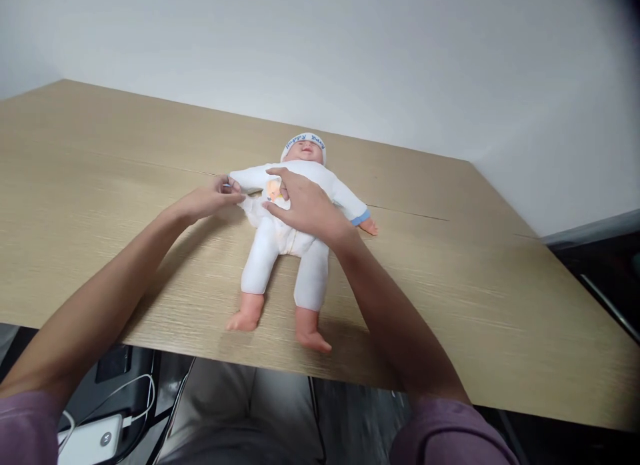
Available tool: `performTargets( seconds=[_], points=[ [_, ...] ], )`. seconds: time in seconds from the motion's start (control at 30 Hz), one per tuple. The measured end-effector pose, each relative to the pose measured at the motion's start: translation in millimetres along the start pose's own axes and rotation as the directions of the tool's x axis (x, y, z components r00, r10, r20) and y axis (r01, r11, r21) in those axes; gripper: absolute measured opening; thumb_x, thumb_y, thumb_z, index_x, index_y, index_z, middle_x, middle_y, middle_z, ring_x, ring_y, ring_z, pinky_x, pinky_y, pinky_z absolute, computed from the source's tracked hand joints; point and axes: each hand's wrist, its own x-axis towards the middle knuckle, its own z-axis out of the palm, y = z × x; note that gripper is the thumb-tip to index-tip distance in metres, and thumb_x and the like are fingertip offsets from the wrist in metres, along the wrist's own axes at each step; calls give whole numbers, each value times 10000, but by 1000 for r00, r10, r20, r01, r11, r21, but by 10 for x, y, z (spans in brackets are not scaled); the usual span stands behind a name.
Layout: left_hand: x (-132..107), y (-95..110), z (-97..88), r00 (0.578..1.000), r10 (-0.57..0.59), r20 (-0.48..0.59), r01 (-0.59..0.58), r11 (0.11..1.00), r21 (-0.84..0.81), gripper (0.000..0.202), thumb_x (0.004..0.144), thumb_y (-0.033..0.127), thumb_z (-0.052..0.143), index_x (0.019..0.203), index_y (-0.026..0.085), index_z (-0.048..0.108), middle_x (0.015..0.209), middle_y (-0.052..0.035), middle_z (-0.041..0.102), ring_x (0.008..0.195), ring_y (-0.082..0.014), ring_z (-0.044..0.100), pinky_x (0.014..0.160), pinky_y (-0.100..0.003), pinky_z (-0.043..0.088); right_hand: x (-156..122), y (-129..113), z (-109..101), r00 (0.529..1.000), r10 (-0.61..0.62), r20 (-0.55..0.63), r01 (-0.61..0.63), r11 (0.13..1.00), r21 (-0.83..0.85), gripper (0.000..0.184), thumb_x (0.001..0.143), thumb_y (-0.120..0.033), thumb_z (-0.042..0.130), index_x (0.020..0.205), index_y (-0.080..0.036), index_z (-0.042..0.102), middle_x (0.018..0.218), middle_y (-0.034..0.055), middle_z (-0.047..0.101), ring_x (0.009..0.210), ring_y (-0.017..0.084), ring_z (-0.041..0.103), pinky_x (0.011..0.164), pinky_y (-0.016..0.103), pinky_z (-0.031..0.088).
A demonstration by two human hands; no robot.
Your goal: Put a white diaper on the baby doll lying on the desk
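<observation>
A baby doll point(280, 245) in a white romper and a white cap with blue lettering lies on its back on the wooden table point(475, 278), feet toward me. My left hand point(213, 197) is closed in a pinch on the doll's sleeve at its arm on the left side. My right hand point(305, 208) rests on the doll's chest and belly, fingers spread over the white cloth. The doll's other arm, with a blue cuff point(361, 218), sticks out to the right of my wrist.
A white wall rises behind the table. Below the near table edge are a white device with a white cable point(95, 438) and a dark floor. A dark surface point(600, 271) lies at the far right.
</observation>
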Motion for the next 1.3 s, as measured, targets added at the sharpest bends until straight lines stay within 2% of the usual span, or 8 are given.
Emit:
performTargets(
  seconds=[0.3, 0.5, 0.77, 0.9, 1.03, 1.1, 1.17, 1.3],
  points=[
    [315, 475, 538, 993, 1, 115, 25, 976, -218, 365, 843, 381, 937, 1043, 224, 675, 916, -41, 766, 789, -194, 665, 792, -372, 481, 100, 160, 107, 992, 84, -93, -72, 989, 128, 733, 1053, -503, 739, 1711, -255, 532, 1034, 75, 807, 965, 325, 745, 977, 507, 612],
    [390, 175, 754, 992, 110, -70, -125, 954, -272, 408, 979, 537, 805, 1158, 240, 591, 1187, -77, 754, 932, -184, 684, 798, -316, 521, 137, 211, 178, 970, 148, -191, -114, 977, 179, 645, 1041, -280, 660, 1677, -290, 551, 859, -14, 713, 861, 254, 710, 909, 411, 592],
    [449, -203, 815, 934, 357, -8, -356, 931, -81, 640, 970, 851, 719, 904, 243, 532, 790, 20, 487, 722, -169, 430, 692, -327, 351, 159, 253, 158, 938, 153, -310, -85, 971, 222, 748, 863, -50, 679, 1569, -287, 611, 801, -68, 563, 776, 214, 595, 877, 391, 555],
    [410, -85, 828, 935, 294, -197, -282, 955, 88, 541, 1057, 726, 698, 865, 246, 538, 793, -14, 588, 794, -210, 538, 750, -350, 409, 122, 251, 93, 892, 163, -421, -70, 971, 228, 563, 890, -49, 629, 1402, -280, 668, 831, -51, 495, 784, 198, 553, 863, 374, 569],
    [-37, 280, 842, 827, 319, -463, -242, 945, 219, 402, 1147, 602, 615, 974, 238, 600, 1024, -59, 726, 914, -225, 623, 862, -379, 458, -242, -33, -9, 862, 116, -494, 13, 968, 250, 277, 927, -66, 572, 1096, -266, 664, 880, -17, 537, 789, 183, 563, 804, 352, 566],
    [-374, 455, 863, 822, 423, -382, -326, 898, 294, 363, 1162, 570, 587, 1024, 237, 626, 1077, -53, 752, 889, -211, 620, 861, -381, 464, -562, -232, -45, 889, 62, -453, 62, 966, 253, 170, 954, -111, 608, 1023, -265, 624, 970, 15, 612, 858, 194, 622, 774, 349, 575],
    [-686, 537, 885, 848, 503, -170, -419, 830, 368, 357, 1165, 541, 563, 1002, 233, 641, 1006, -48, 755, 879, -221, 618, 860, -391, 466, -912, -383, -49, 943, 15, -334, 79, 960, 267, 115, 993, -185, 669, 1032, -271, 604, 1038, 34, 673, 900, 211, 674, 756, 354, 591],
    [-983, 382, 881, 852, 461, 248, -522, 726, 447, 332, 1144, 482, 559, 964, 228, 675, 901, -54, 747, 903, -265, 621, 917, -432, 469, -1423, -385, 36, 997, 21, -74, -9, 987, 160, 100, 1041, -246, 713, 1085, -269, 626, 1039, 41, 748, 918, 236, 717, 833, 384, 582]
  ],
)
